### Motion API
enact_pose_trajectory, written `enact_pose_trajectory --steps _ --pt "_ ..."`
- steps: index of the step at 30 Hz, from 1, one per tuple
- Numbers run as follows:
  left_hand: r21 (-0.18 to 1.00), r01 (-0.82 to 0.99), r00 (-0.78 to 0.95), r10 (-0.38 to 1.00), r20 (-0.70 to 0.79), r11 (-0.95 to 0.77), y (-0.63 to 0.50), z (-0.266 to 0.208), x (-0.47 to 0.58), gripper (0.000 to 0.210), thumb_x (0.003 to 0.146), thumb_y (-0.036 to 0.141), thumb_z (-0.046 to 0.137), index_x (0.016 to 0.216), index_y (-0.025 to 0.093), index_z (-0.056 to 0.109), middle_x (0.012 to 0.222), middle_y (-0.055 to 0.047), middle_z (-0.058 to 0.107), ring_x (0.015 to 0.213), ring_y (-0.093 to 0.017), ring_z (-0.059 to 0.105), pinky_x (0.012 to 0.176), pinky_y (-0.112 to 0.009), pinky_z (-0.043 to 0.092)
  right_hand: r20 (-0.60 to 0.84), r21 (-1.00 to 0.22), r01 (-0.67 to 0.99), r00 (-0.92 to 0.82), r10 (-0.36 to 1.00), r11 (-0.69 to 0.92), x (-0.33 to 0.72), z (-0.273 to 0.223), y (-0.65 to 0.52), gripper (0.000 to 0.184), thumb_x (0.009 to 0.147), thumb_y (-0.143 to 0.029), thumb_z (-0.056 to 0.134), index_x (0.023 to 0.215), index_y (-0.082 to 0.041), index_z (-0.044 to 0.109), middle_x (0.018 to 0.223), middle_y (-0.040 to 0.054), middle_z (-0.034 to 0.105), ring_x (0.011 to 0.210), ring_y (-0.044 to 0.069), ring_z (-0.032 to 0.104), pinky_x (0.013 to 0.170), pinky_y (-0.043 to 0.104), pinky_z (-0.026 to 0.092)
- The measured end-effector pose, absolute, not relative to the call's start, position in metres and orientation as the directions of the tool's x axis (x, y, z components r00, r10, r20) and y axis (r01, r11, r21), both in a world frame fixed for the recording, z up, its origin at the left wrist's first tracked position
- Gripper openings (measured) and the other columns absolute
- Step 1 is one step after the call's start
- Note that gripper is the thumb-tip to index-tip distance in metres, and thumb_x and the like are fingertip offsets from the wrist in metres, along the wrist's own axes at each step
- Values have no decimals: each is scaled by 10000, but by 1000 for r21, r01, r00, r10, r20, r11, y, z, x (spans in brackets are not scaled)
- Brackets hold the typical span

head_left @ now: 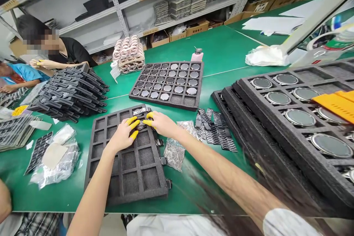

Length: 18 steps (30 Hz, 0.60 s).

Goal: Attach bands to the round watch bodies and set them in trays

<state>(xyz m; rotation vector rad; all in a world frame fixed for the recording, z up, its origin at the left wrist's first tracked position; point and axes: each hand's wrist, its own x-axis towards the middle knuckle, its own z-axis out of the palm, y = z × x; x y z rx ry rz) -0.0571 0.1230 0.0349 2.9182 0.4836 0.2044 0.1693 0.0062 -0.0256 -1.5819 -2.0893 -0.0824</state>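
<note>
A dark metal watch band lies between my hands at the far right corner of a black foam tray. My left hand, with yellow finger covers, has its fingertips closed on the band's left side. On the right side, my right hand pinches it, also in yellow finger covers. Whether a watch case is attached is hidden by the fingers. Just beyond them another metal band rests across the tray's far edge. Several dark band ends stick out along the tray's right side.
Small bags of metal pins and a pile of metal bands lie to the right. Behind is a foam tray of round watch cases; stacked trays stand at right. A pink bottle, black strap pile and co-worker are farther off.
</note>
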Motion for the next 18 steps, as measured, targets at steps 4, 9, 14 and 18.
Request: enact_pose_trajectory --steps 4,9,14,18 --pt "85 432 887 440 143 -898 109 25 -54 398 1051 294 522 1414 220 668 1553 -143 577 1416 -358 490 1115 -600 502 497 -250 922 -140 856 296 169 -38 -5 498 964 20 538 1375 -205 705 1337 166 625 1218 311 544 998 464 532" --pt "31 515 844 513 155 -857 100 25 -41 362 1047 331 547 1333 209 733 1392 -134 699 1291 -338 591 1057 -519 539 498 -387 902 32 866 190 176 -36 -18 400 1005 -14 481 1292 -147 727 1223 167 658 1140 292 561 990 425 530" --pt "-35 550 834 547 66 -834 73 27 -42 480 1063 329 479 1440 76 632 1511 -193 622 1479 -360 494 1237 -573 385 155 -390 921 83 984 -16 184 -15 -74 203 1058 -160 545 1094 -166 745 1076 122 668 990 267 610 851 367 499" --pt "-75 535 843 538 -22 -841 53 27 -48 659 1062 410 453 1589 18 417 1673 -246 401 1622 -395 257 1288 -658 258 -209 -343 937 2 978 -75 178 -12 -118 112 1027 -180 632 1032 -179 744 1024 97 667 978 263 645 746 333 456"
